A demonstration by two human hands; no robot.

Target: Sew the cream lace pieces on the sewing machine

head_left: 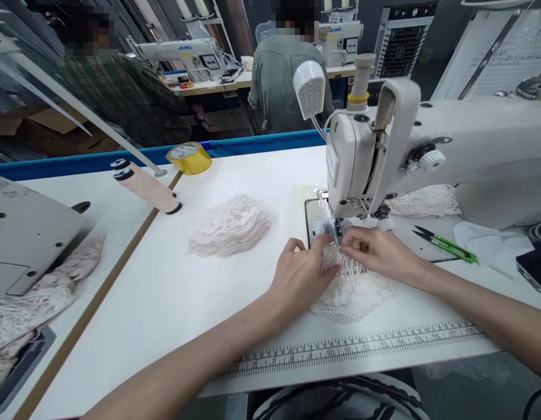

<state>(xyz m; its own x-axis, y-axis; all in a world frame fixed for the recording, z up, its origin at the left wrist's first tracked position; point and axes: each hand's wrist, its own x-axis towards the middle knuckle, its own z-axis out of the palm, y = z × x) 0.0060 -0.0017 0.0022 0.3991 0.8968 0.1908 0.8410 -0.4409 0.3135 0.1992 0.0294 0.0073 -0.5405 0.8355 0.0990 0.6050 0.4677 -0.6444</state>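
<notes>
Under the needle, both hands point(297, 277) point(379, 251) pinch lace piece point(353, 291) flat.

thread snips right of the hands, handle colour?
Bright green handles on the thread snips, black blades; head view.

White openwork lace piece point(353, 289), green snips point(449, 245) at right, yellow tape roll point(189, 157) far left, white table point(165, 291).

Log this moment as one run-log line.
left hand: pressing lace piece | right hand: pinching its edge at presser foot | lace stack: left | snips: right
</notes>
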